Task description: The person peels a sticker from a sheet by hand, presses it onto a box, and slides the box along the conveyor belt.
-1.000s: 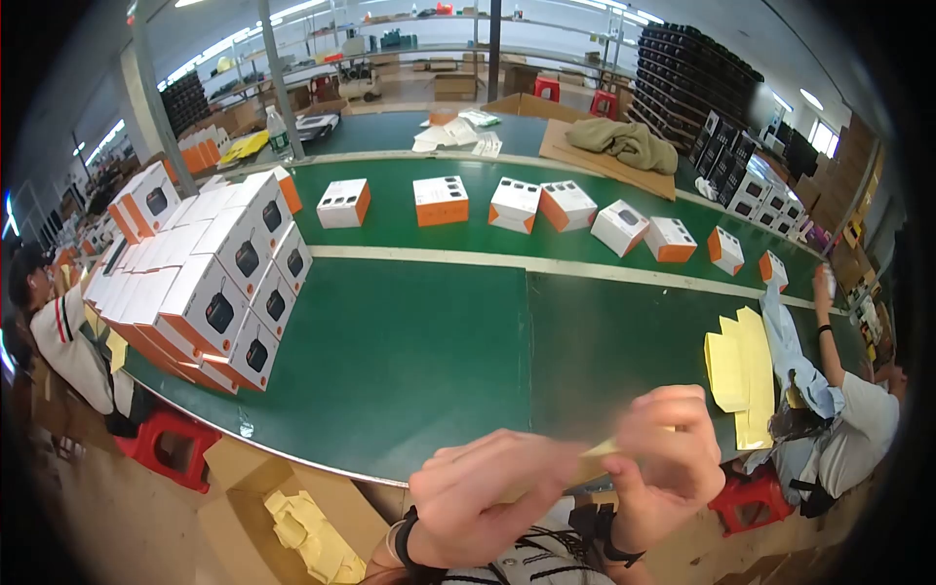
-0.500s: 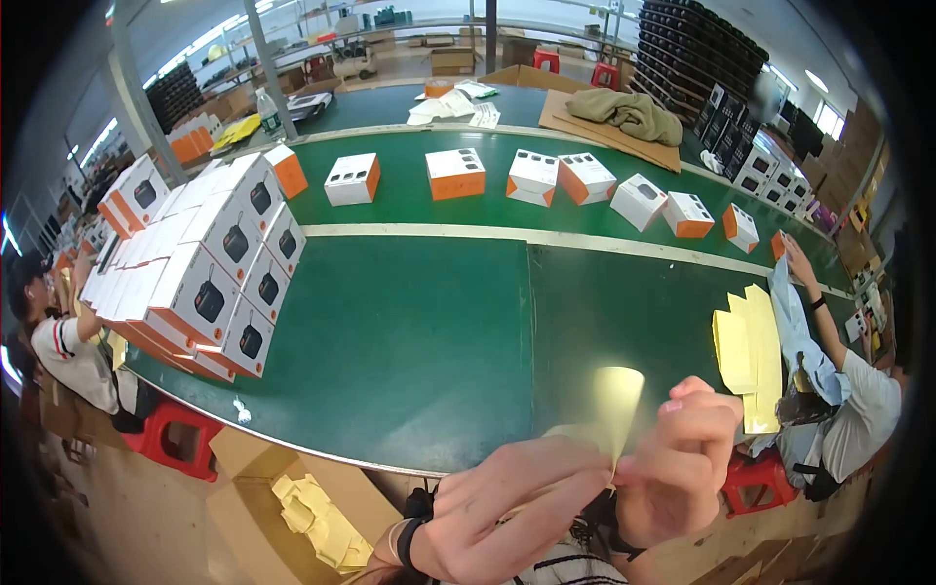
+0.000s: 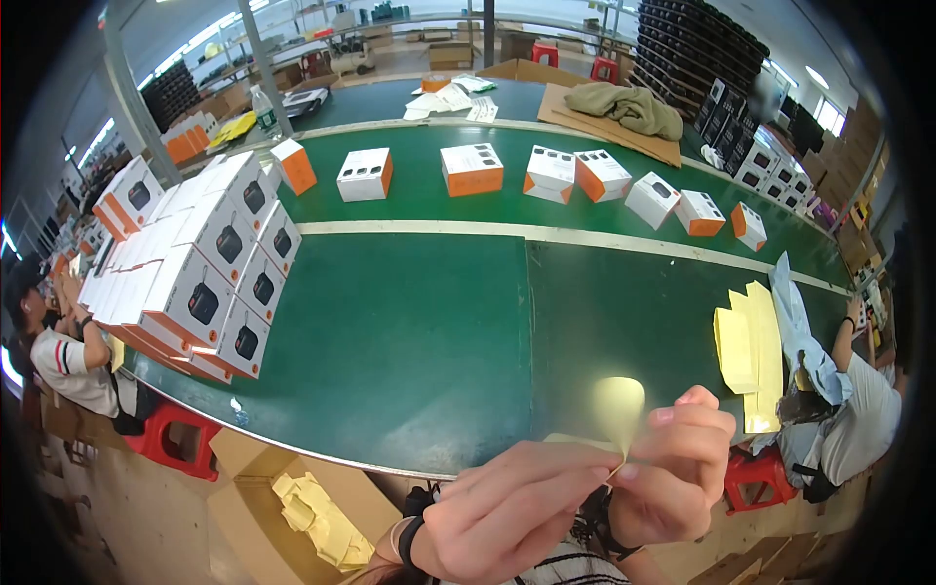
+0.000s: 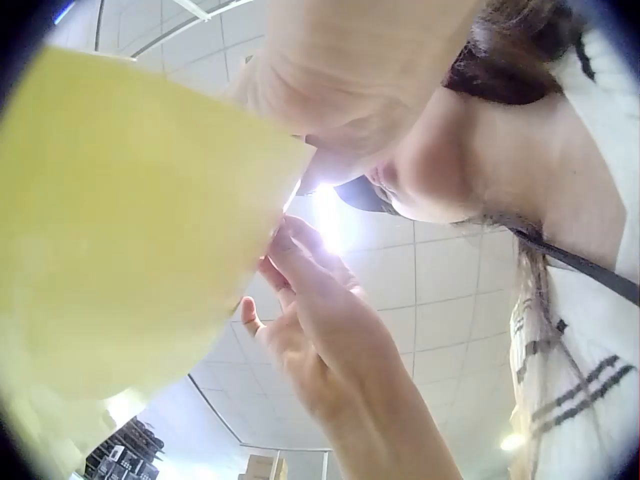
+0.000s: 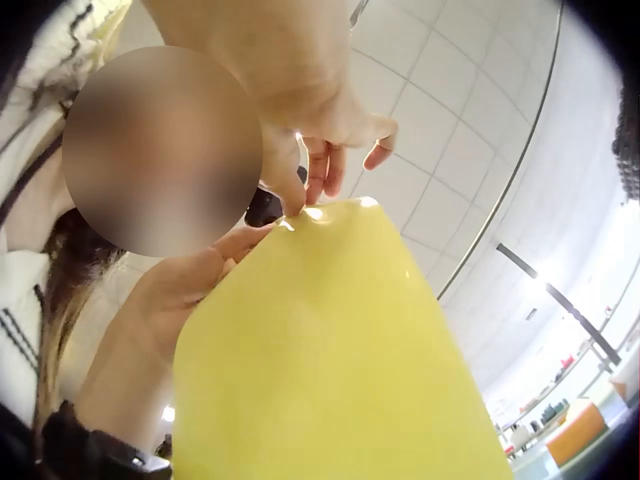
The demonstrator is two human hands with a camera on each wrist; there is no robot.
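A thin yellow sheet (image 3: pixel 621 408) stands up between the two hands near the table's front edge. My left hand (image 3: pixel 517 507) pinches its lower edge with the fingertips, and my right hand (image 3: pixel 678 468) pinches the same edge close beside, its other fingers bent. In the left wrist view the yellow sheet (image 4: pixel 130 240) fills the left side, with the right hand (image 4: pixel 330 340) at its edge. The right wrist view shows the sheet's broad face (image 5: pixel 320 350), both hands meeting at its upper edge. The fingertips partly hide the pinched edge.
White and orange boxes (image 3: pixel 195 283) are stacked on the green table's left; several more (image 3: pixel 473 171) stand in a row behind the divider strip. Yellow sheets (image 3: pixel 751 356) lie at right. A carton (image 3: pixel 234 487) with yellow pieces is below the front edge. A person sits at each side.
Both hands have come closer together at the yellow sheet's edge, and the sheet now shows upright. The person at right has drawn an arm back from the row, and the rightmost box is gone.
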